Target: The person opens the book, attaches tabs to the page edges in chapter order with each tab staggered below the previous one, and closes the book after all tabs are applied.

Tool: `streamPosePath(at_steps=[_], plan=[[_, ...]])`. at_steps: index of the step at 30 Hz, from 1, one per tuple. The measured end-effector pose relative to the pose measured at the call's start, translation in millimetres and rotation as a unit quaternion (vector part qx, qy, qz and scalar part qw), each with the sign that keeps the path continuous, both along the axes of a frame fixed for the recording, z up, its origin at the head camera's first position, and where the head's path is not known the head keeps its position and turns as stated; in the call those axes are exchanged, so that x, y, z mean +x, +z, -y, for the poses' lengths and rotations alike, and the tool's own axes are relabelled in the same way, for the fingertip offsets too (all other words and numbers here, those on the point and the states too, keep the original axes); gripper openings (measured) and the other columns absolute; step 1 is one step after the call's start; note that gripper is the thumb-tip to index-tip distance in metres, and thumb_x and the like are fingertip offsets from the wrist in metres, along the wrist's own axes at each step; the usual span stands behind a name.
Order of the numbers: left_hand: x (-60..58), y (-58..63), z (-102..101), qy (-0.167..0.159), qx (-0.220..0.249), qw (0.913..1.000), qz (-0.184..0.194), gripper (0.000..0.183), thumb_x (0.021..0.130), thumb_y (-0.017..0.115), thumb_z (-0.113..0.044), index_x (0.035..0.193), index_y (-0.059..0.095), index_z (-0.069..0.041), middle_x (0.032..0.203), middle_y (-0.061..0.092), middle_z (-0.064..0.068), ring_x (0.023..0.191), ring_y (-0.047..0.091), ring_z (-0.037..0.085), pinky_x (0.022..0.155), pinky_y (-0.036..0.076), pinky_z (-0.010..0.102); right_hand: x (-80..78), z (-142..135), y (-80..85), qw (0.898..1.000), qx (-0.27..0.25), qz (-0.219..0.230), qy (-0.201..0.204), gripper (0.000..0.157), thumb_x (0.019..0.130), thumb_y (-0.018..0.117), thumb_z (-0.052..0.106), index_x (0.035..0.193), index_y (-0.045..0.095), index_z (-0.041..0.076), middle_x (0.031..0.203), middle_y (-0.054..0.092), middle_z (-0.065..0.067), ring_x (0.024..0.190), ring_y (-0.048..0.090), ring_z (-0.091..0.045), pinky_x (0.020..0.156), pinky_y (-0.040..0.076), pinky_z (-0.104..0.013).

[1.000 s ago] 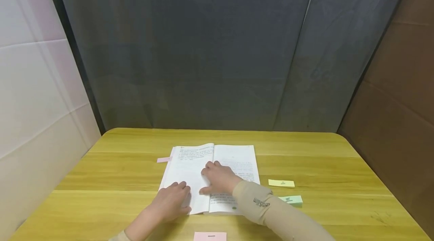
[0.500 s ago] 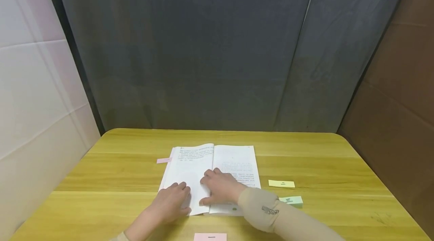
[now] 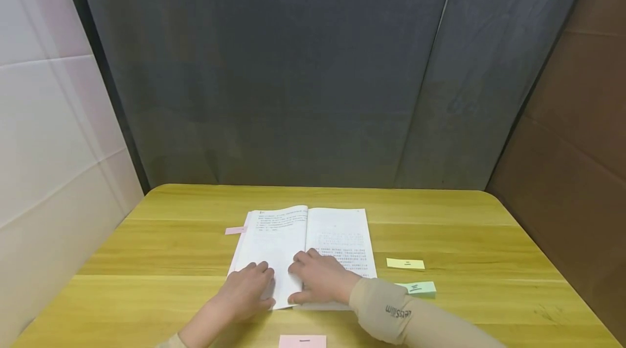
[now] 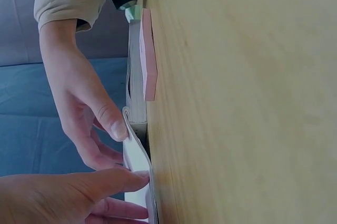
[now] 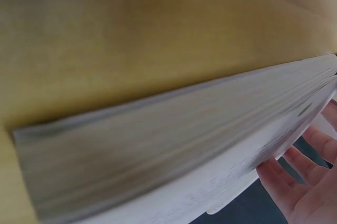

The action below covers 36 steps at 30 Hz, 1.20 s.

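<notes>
An open book [image 3: 337, 231] lies on the table, printed pages up. My left hand [image 3: 246, 289] rests on the lower part of the left page, its thumb [image 4: 124, 181] at the book's near edge. My right hand [image 3: 320, 277] lies across the center fold low on the book, fingers spread and touching the pages on the fold's left side; it hides the lower fold. In the right wrist view the thick stack of page edges [image 5: 131, 155] runs along the wood. A pink strip [image 3: 236, 230] sticks out past the book's left edge.
A pink sticky-note pad [image 3: 302, 341] lies near the front of the wooden table [image 3: 146, 250]. To the book's right are a yellow sticky note [image 3: 405, 264] and a green sticky-note pad [image 3: 421, 289], all with dark marks. A dark curtain [image 3: 293, 76] hangs behind.
My right hand has slid down along the book's fold toward the near edge, with its forearm shifting right. The left hand stays where it was on the left page.
</notes>
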State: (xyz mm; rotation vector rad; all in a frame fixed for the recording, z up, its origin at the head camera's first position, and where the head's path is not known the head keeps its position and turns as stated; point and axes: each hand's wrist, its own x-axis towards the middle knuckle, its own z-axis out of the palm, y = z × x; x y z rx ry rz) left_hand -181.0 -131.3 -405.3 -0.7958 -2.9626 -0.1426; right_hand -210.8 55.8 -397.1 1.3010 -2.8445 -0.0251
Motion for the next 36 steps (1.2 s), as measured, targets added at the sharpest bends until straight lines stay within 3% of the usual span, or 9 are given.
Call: streamPosePath(at_steps=[10, 17, 22, 36], plan=[[0.1, -1.0, 0, -0.004, 0.005, 1.0, 0.003, 0.036, 0.065, 0.071, -0.03, 0.086, 0.056, -0.005, 0.077, 0.047, -0.002, 0.065, 0.046, 0.017, 0.047, 0.039, 0.032, 1.1, -3, -5.6, 1.0, -0.014, 0.005, -0.001, 0.051, 0.078, 0.052, 0.055, 0.113, 0.056, 0.018, 0.116, 0.047, 0.001, 0.098, 0.046, -0.015, 0.061, 0.045, -0.024], [1.5, 0.8, -1, -0.002, 0.004, 1.0, 0.002, 0.036, 0.064, 0.071, -0.03, 0.086, 0.057, -0.005, 0.077, 0.046, -0.002, 0.066, 0.047, 0.017, 0.047, 0.04, 0.032, 8.1, -22, -6.3, 0.998, -0.045, 0.019, 0.029, 0.048, 0.084, 0.049, 0.049, 0.121, 0.051, 0.019, 0.126, 0.044, -0.002, 0.111, 0.042, -0.018, 0.073, 0.046, -0.032], [0.8, 1.9, -1, -0.006, 0.009, 0.9999, -0.007, 0.033, 0.063, 0.071, -0.027, 0.083, 0.055, -0.005, 0.076, 0.046, -0.001, 0.065, 0.046, 0.018, 0.045, 0.039, 0.033, 13.4, -41, -6.0, 0.997, -0.059, 0.017, 0.036, 0.046, 0.084, 0.049, 0.046, 0.121, 0.051, 0.018, 0.121, 0.047, 0.0, 0.11, 0.042, -0.015, 0.078, 0.044, -0.031], [1.6, 0.8, 2, -0.02, -0.005, 0.9995, -0.026, 0.029, 0.065, 0.069, -0.027, 0.079, 0.054, -0.007, 0.071, 0.043, -0.003, 0.06, 0.043, 0.015, 0.042, 0.035, 0.029, 29.0, -87, -9.7, 0.996, -0.08, 0.015, 0.04, 0.042, 0.086, 0.048, 0.045, 0.117, 0.053, 0.017, 0.117, 0.049, -0.001, 0.107, 0.044, -0.017, 0.076, 0.044, -0.035]])
